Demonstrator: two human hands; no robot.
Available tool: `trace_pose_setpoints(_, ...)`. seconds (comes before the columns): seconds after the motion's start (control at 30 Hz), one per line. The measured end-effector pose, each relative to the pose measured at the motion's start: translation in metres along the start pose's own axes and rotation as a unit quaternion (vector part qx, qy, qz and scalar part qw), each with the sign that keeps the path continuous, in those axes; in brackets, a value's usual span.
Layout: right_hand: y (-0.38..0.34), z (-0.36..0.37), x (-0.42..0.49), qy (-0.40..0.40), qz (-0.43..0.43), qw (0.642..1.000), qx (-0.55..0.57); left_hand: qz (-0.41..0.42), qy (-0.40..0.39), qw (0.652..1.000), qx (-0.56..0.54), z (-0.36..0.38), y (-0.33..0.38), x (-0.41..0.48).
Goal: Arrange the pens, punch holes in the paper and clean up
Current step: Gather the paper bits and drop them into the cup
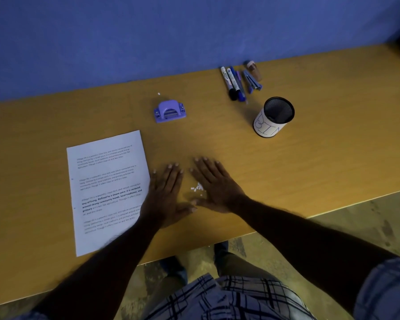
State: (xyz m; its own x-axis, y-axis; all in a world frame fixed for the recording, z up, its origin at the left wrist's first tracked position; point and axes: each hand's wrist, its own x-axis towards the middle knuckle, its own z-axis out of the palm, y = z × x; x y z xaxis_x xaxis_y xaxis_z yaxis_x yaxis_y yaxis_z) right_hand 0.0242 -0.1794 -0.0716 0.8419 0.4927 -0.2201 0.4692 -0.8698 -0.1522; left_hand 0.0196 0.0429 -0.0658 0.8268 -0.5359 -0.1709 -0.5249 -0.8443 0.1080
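My left hand (168,192) and my right hand (214,184) lie flat on the table, fingers spread, side by side. Between them sits a small heap of white paper punchings (196,188); both hands hold nothing. A printed sheet of paper (106,188) lies left of my left hand, its right edge partly under my wrist and forearm. The purple hole punch (170,111) stands farther back. Several pens and markers (234,84) lie in a row at the back right.
A black mesh cup with a white label reading BIN (274,117) stands at the right. A small brown bottle (254,69) and a blue stapler-like item (253,82) lie beside the pens. A blue wall (148,31) backs the wooden table (333,146). One stray punching (159,94) lies behind the punch.
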Motion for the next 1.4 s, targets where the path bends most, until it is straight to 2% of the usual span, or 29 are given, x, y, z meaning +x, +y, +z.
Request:
trace_pose_setpoints(0.13, 0.001, 0.006, -0.015, 0.013, -0.034, 0.999, -0.009, 0.013, 0.001, 1.0, 0.008, 0.002, -0.002, 0.001)
trace_pose_setpoints(0.33, 0.02, 0.006, -0.052, 0.067, 0.114, 0.989, 0.07, 0.027, -0.01, 0.999, 0.017, 0.001, 0.005, 0.014)
trace_pose_setpoints(0.53, 0.008, 0.02, -0.075, 0.063, 0.162, 0.983, 0.052, 0.061, -0.012, 0.998, 0.004, 0.005, 0.022, 0.018)
trace_pose_setpoints(0.7, -0.009, 0.026, -0.067, 0.065, 0.142, 0.987, 0.032, 0.097, 0.003, 0.995, 0.002, 0.005, 0.02, 0.012)
trace_pose_setpoints(1.0, -0.015, 0.026, -0.048, 0.062, 0.072, 0.995, 0.029, 0.043, 0.0, 0.999, 0.008, -0.011, -0.009, -0.006)
trace_pose_setpoints(1.4, -0.02, 0.015, -0.002, 0.084, 0.118, 0.986, 0.085, 0.01, 0.016, 1.0, -0.003, -0.02, -0.004, -0.017)
